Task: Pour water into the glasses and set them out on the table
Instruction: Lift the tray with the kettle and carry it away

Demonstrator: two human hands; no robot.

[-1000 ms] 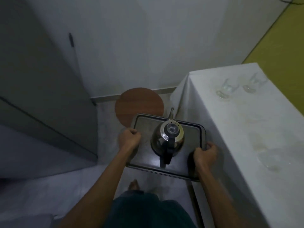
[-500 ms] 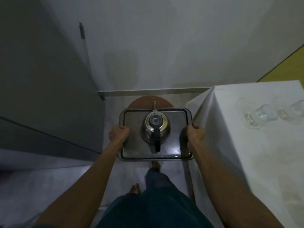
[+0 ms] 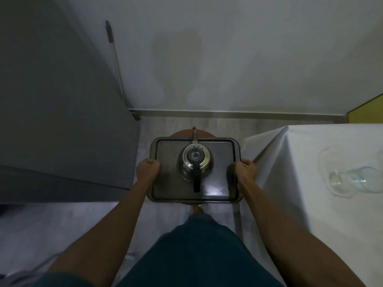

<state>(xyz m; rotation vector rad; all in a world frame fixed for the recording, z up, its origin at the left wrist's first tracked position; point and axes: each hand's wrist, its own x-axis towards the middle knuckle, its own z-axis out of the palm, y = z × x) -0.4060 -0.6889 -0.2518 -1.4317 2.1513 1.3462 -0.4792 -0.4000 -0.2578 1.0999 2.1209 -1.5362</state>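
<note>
A dark rectangular tray (image 3: 165,154) is held level in front of me, over a round brown stool (image 3: 180,133). My left hand (image 3: 147,168) grips its left rim and my right hand (image 3: 245,168) grips its right rim. A steel kettle (image 3: 194,160) with a black handle stands in the tray's middle, spout pointing away from me. Clear glasses (image 3: 356,180) stand on the white-clothed table (image 3: 310,204) at the right edge of view, blurred.
A white wall with a skirting strip (image 3: 228,114) lies ahead. A grey door or cabinet face (image 3: 62,121) fills the left. My leg in dark trousers (image 3: 196,251) and a bare foot (image 3: 195,209) show below the tray. A yellow surface (image 3: 371,112) shows at far right.
The tray with the kettle has swung from tilted beside the table to square in front of me above the stool. The glasses have slid toward the right edge of view.
</note>
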